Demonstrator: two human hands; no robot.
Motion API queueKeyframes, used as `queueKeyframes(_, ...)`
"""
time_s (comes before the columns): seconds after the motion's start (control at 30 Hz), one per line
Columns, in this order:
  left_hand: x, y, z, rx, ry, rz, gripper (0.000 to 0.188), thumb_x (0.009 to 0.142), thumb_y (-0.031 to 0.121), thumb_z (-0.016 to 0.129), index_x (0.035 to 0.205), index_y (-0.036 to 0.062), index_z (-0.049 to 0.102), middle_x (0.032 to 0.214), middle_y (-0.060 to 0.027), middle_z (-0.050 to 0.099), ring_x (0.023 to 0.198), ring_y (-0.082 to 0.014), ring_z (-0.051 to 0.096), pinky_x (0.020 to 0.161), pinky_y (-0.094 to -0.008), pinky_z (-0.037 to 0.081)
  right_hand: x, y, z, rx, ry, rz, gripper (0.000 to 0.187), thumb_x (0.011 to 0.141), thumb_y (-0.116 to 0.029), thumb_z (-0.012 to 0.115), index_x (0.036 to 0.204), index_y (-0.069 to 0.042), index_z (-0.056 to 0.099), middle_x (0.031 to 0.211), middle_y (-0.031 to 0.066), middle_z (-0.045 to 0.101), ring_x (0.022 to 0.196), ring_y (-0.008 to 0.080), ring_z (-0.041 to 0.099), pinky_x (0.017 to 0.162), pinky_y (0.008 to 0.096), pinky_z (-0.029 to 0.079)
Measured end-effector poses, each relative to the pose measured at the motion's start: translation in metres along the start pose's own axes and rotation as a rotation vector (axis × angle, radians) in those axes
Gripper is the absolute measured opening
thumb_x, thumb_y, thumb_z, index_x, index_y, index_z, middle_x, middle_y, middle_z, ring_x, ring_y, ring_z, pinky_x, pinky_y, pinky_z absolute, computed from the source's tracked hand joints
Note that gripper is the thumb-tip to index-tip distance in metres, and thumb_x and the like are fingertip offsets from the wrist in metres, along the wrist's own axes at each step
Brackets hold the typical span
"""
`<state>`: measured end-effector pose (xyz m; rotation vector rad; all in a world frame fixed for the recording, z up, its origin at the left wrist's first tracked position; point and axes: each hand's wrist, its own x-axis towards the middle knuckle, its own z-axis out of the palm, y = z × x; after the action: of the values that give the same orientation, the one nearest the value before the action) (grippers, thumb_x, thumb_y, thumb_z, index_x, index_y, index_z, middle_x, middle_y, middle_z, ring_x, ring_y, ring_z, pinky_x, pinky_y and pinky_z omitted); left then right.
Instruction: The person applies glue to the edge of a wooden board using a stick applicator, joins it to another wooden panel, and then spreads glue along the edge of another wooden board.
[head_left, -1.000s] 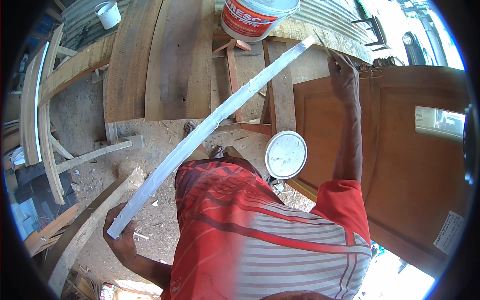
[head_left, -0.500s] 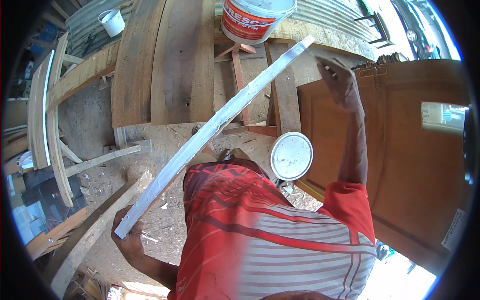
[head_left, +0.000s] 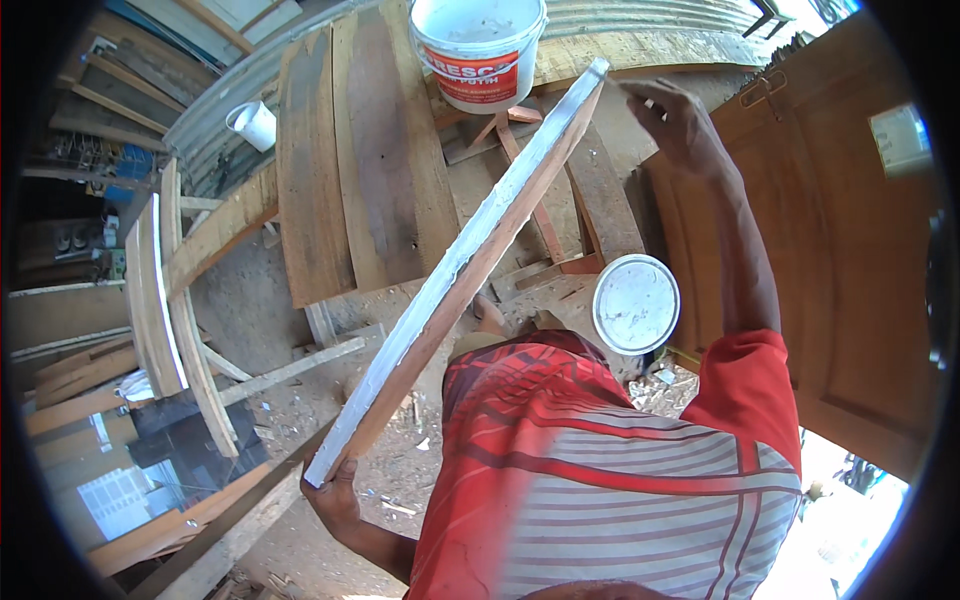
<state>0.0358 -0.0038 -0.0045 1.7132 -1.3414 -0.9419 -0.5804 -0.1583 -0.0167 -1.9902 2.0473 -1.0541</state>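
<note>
A long, narrow wooden board [head_left: 452, 262] runs slantwise across the middle, its upper edge covered in a smeared white coat and its brown side bare. My left hand [head_left: 335, 500] is closed around the near, lower-left end. By the far, upper-right end is my right hand [head_left: 678, 128], its fingers loosely bent and apart, with a small gap between them and the wood. I see nothing held in it. Behind the board stands a white bucket [head_left: 478, 60] with a red label, whitish inside. A round white lid [head_left: 636, 304] lies to the right of the board.
Wide planks [head_left: 385, 160] rest on a wooden frame ahead. A brown panelled door [head_left: 800, 250] stands along the right. A small white pail [head_left: 254, 125] sits far left, near corrugated sheet. Another white-edged board [head_left: 152, 300] leans over timber at left. Shavings litter the floor [head_left: 270, 300].
The view has turned, shifting the surroundings. The board has tilted so its brown side now shows. My right hand stays near its far end; my left keeps its grip.
</note>
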Motion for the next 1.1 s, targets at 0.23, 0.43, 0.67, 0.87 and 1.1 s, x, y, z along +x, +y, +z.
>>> queueKeyframes(0.23, 0.001, 0.002, 0.002, 0.011, -0.045, 0.024, 0.051, 0.081, 0.017, 0.088, 0.119, -0.0072, 0.065, 0.107, -0.0108, 0.069, 0.100, -0.0214, 0.064, 0.096, -0.0362, 0.050, -0.021, -0.018, 0.001, 0.064, -0.247, -0.028, 0.028, 0.101, -0.014, 0.061, 0.124, 0.000, 0.070, 0.097, 0.0168, 0.069, 0.082, 0.0258, 0.066, 0.075, 0.0383, 0.054)
queueKeyframes(0.43, -0.005, -0.001, 0.005, 0.003, -0.037, 0.020, 0.049, 0.080, 0.017, 0.089, 0.118, -0.0051, 0.066, 0.105, -0.0073, 0.069, 0.099, -0.0195, 0.062, 0.095, -0.0346, 0.049, -0.011, -0.003, -0.005, 0.045, -0.056, -0.004, 0.026, 0.096, -0.011, 0.063, 0.119, -0.003, 0.073, 0.100, 0.0180, 0.070, 0.087, 0.0326, 0.068, 0.078, 0.0436, 0.054)
queueKeyframes(0.67, -0.013, -0.004, 0.011, 0.015, -0.014, -0.009, 0.047, 0.081, 0.019, 0.089, 0.115, -0.0049, 0.067, 0.104, -0.0065, 0.068, 0.098, -0.0184, 0.061, 0.094, -0.0333, 0.049, -0.020, 0.078, 0.006, -0.132, 0.099, 0.089, 0.028, 0.097, -0.015, 0.062, 0.121, -0.004, 0.071, 0.108, 0.0181, 0.070, 0.096, 0.0378, 0.068, 0.084, 0.0441, 0.053)
queueKeyframes(0.87, -0.014, -0.030, -0.003, 0.049, -0.005, -0.078, 0.054, 0.081, 0.021, 0.089, 0.121, -0.0068, 0.065, 0.109, -0.0092, 0.070, 0.101, -0.0196, 0.063, 0.095, -0.0348, 0.050, -0.012, 0.045, 0.002, -0.132, 0.179, 0.048, 0.027, 0.100, -0.018, 0.060, 0.121, -0.005, 0.070, 0.110, 0.0199, 0.071, 0.097, 0.0384, 0.069, 0.084, 0.0447, 0.054)
queueKeyframes(1.1, -0.007, -0.018, 0.007, 0.034, -0.066, -0.094, 0.044, 0.084, 0.016, 0.085, 0.119, -0.0044, 0.067, 0.106, -0.0071, 0.070, 0.098, -0.0165, 0.063, 0.092, -0.0327, 0.050, 0.062, 0.012, 0.000, -0.191, 0.204, -0.110, 0.028, 0.101, -0.024, 0.062, 0.120, -0.006, 0.070, 0.102, 0.0198, 0.073, 0.087, 0.0331, 0.071, 0.080, 0.0424, 0.055)
